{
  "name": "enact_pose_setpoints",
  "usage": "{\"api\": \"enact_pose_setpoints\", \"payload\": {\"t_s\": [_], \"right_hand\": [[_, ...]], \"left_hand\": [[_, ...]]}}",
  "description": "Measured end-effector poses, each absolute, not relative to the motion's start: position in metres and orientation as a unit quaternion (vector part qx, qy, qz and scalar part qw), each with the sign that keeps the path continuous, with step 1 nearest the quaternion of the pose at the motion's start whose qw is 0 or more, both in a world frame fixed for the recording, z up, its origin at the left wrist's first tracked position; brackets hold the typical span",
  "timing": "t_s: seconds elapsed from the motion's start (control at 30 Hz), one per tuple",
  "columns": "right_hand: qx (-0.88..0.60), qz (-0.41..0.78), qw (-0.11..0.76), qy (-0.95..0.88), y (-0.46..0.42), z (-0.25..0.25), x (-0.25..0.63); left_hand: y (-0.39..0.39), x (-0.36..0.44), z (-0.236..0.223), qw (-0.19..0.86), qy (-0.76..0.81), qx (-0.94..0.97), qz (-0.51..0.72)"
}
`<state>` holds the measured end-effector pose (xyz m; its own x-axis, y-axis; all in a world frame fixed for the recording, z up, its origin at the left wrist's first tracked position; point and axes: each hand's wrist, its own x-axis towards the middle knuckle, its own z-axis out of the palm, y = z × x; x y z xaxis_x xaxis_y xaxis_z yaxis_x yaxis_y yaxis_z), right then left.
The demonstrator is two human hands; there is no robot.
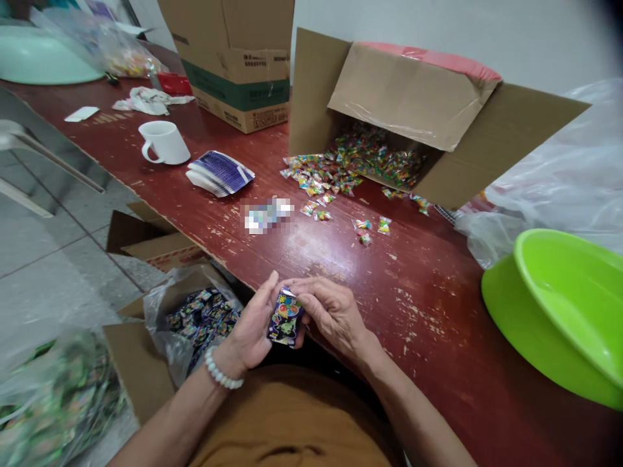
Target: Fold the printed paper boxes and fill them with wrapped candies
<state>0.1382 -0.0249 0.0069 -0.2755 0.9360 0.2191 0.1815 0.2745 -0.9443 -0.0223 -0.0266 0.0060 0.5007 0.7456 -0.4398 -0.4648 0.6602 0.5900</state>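
A small dark purple candy packet with bright cartoon printing rests in my left hand, whose fingers curl behind it. My right hand grips its top edge between thumb and fingers, where a white bit shows. Both hands are just over the front edge of the red table. Ahead of them, wrapped candies spill from a cardboard box lying on its side. A stack of flat purple printed pieces lies to the left, near a white mug. Whatever is inside the packet is hidden.
A bright green basin stands at right by clear plastic wrapping. Another carton stands at the back. Below the table's edge, a plastic-lined box holds many dark packets. Green packets in plastic lie lower left; a white chair stands beyond.
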Motion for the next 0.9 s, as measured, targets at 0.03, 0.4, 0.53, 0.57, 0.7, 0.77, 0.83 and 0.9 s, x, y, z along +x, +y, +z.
{"api": "enact_pose_setpoints", "payload": {"t_s": [0.03,0.4,0.53,0.57,0.7,0.77,0.83,0.9], "right_hand": [[-0.419,0.457,0.428,-0.657,-0.025,0.007,0.139],[-0.441,0.578,0.445,-0.522,-0.019,0.013,0.128],[-0.393,0.498,0.462,-0.62,-0.025,0.009,0.128],[-0.386,0.482,0.472,-0.628,-0.027,0.005,0.127],[-0.386,0.54,0.467,-0.584,-0.032,-0.009,0.116],[-0.379,0.619,0.446,-0.523,-0.031,-0.012,0.113],[-0.387,0.653,0.444,-0.476,-0.029,-0.013,0.116],[-0.427,0.621,0.46,-0.47,-0.024,-0.013,0.125]], "left_hand": [[-0.026,-0.023,0.007,0.841,0.347,0.197,0.365],[-0.026,-0.021,0.003,0.808,0.372,0.242,0.387],[-0.024,-0.026,0.004,0.829,0.374,0.192,0.369],[-0.024,-0.027,0.004,0.833,0.373,0.179,0.367],[-0.021,-0.028,0.006,0.821,0.378,0.169,0.392],[-0.021,-0.03,0.008,0.809,0.377,0.187,0.411],[-0.021,-0.041,0.009,0.788,0.391,0.216,0.424],[-0.022,-0.064,0.006,0.738,0.442,0.26,0.44]]}}
